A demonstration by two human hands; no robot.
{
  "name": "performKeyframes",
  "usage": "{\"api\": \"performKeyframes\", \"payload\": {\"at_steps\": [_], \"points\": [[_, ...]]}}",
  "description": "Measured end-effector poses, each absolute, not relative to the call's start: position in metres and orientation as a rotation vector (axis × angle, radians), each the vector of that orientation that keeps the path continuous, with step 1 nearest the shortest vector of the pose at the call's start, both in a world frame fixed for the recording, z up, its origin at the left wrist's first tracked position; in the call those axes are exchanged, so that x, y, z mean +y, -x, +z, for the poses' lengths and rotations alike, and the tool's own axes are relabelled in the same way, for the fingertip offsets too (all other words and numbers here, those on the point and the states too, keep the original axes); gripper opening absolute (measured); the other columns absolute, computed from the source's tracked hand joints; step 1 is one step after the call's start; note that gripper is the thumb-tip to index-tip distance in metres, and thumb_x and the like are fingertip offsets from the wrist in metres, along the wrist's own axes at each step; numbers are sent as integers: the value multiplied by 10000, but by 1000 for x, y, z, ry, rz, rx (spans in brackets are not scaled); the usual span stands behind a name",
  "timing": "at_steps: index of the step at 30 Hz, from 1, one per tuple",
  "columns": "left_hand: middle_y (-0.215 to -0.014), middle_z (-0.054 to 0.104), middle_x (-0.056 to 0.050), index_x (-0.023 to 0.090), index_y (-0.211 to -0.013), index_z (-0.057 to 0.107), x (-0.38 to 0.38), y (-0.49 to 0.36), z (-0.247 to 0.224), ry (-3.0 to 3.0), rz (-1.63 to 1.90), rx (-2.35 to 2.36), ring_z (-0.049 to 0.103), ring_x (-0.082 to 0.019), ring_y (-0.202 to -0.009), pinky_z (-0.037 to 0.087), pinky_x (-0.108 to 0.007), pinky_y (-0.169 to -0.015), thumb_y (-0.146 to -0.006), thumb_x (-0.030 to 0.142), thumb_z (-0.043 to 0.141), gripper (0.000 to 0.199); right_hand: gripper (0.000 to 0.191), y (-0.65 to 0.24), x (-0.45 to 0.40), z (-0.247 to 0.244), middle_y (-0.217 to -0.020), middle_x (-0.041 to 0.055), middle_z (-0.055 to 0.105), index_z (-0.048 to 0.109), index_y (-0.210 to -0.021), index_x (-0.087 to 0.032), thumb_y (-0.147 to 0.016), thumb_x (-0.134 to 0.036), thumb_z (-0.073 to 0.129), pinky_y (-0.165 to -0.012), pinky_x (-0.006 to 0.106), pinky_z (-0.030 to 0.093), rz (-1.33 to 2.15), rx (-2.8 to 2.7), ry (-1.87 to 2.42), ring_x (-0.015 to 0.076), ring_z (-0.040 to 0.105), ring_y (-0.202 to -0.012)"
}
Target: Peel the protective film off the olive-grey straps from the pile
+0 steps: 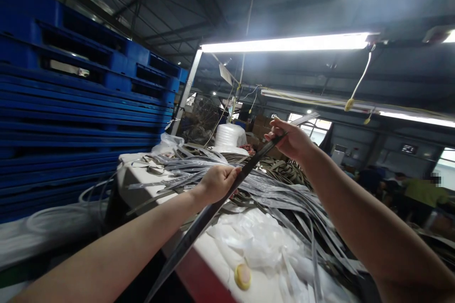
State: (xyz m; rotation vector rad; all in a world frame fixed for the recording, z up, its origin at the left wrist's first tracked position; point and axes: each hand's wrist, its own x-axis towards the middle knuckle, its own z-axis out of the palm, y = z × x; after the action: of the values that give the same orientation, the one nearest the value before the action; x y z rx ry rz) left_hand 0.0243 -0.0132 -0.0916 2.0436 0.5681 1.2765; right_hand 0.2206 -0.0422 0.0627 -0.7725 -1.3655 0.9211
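A long dark flat strip (pixel 253 160) runs slantwise between my hands, from the lower left up to the right. My left hand (pixel 219 182) is closed around its middle, thumb on top. Higher and farther right, my right hand (pixel 287 140) grips the strip near its upper part, with fingers curled. A paler grey end of strip (pixel 306 117) sticks out beyond the right hand. Below them, a heap of grey strips (pixel 277 194) is spread over the white table (pixel 209 251). What the strip is made of I cannot tell.
Clear plastic bags (pixel 256 236) and a yellow tape roll (pixel 242 276) lie on the near table. A white foam roll (pixel 229 136) stands behind the heap. Blue pallets (pixel 85 118) are stacked at left. A lit tube lamp (pixel 284 43) hangs overhead. People (pixel 423 191) are at far right.
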Motion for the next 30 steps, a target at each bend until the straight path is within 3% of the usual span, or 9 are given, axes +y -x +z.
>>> {"api": "performKeyframes", "payload": {"at_steps": [2,5,9,14,19,23,27,30], "points": [[-471,606,-7,171,-615,564,-17,-24,-84,-1954,1271,521,561,-125,-369,371,-189,-350,-888,657,418,576,234,-216,-44,66,-479,-53,488,708,-776,-144,-923,-301,614,-775,287,542,947,-1427,797,103,557,-505],[-497,615,-4,165,-674,578,-22,-26,-71,-1835,1257,455,574,-125,-373,392,-185,-335,-841,699,471,569,369,-204,-47,64,-645,36,671,741,-861,-121,-961,-410,535,-820,313,539,977,-1549,857,148,663,-659],[-488,609,-4,148,-694,596,-24,-27,-59,-1787,1276,410,564,-113,-355,406,-177,-335,-824,705,502,580,469,-191,-53,67,-814,136,757,748,-816,-108,-973,-464,488,-815,383,548,954,-1637,923,227,723,-775],[-480,610,-5,147,-671,585,-26,-26,-50,-1790,1326,382,576,-116,-354,421,-176,-339,-856,663,498,555,503,-173,-59,63,-700,155,737,720,-679,-79,-975,-421,501,-726,389,563,902,-1629,1042,226,703,-626],[-484,618,-17,147,-633,580,-32,-25,-48,-1855,1390,434,585,-117,-358,419,-173,-341,-908,607,461,549,539,-158,-66,46,-872,165,761,741,-829,-100,-983,-509,426,-879,403,544,1090,-1588,863,249,721,-859],[-486,605,0,146,-706,608,-34,-25,-47,-1835,1451,386,582,-117,-366,413,-175,-342,-911,630,447,549,539,-161,-69,53,-933,126,764,740,-913,-135,-1000,-492,346,-894,386,542,1166,-1489,722,225,710,-888],[-488,602,2,152,-696,587,-37,-28,-32,-1824,1558,355,570,-118,-356,418,-184,-336,-925,611,443,532,491,-157,-67,51,-798,107,751,734,-979,-110,-993,-461,391,-673,329,566,1161,-1646,774,209,695,-711],[-481,593,4,157,-674,570,-39,-30,-22,-1817,1564,341,555,-116,-340,426,-191,-324,-939,583,427,523,596,-151,-66,40,-595,70,685,707,-1087,-75,-959,-573,408,-447,292,476,1177,-1810,874,183,586,-463]]}}
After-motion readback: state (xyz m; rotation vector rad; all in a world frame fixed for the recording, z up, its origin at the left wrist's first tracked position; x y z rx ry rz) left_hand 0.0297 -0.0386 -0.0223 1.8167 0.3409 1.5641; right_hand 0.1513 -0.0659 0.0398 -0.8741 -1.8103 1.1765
